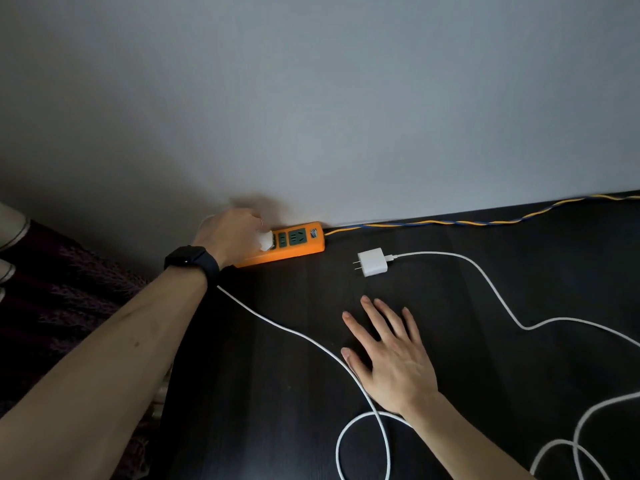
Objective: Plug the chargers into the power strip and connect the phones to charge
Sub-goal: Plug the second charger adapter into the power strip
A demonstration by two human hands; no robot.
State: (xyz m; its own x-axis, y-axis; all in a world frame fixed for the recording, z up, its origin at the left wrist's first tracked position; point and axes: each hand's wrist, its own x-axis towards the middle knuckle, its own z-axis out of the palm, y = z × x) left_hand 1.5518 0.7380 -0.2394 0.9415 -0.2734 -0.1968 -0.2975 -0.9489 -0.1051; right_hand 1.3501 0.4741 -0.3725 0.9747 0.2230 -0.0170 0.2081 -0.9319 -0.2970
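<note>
- Fingers [254,220] of the left hand [235,233] curl down around a white plastic charger block [265,241], gripping it against the top face of an orange plastic power strip [298,247]. The hand hides whether the prongs sit in a socket.
- That strip lies on a dark wood-grain tabletop [485,358], along the foot of a pale grey wall [346,116]. Dark green socket panels show to the right of the hand.
- From the strip's right end, a twisted yellow and blue cord [450,222] runs off to the right along the wall.
- On the left wrist sits a black smartwatch [192,261].
- From under that wrist, a thin white cable [294,332] runs towards the viewer, passes beneath the right wrist and curls into a loop near the bottom edge.
- Palm down on the tabletop rests the right hand [388,355], its fingers straight and spread, holding nothing.
- Beyond its fingertips, near the strip's right end, a second white charger block [373,262] lies loose, with two metal prongs pointing left.
- Plugged into that block's right side, another white cable [485,271] curves away to the right.
- Left of the table lies a dark purple fuzzy fabric [69,289].
</note>
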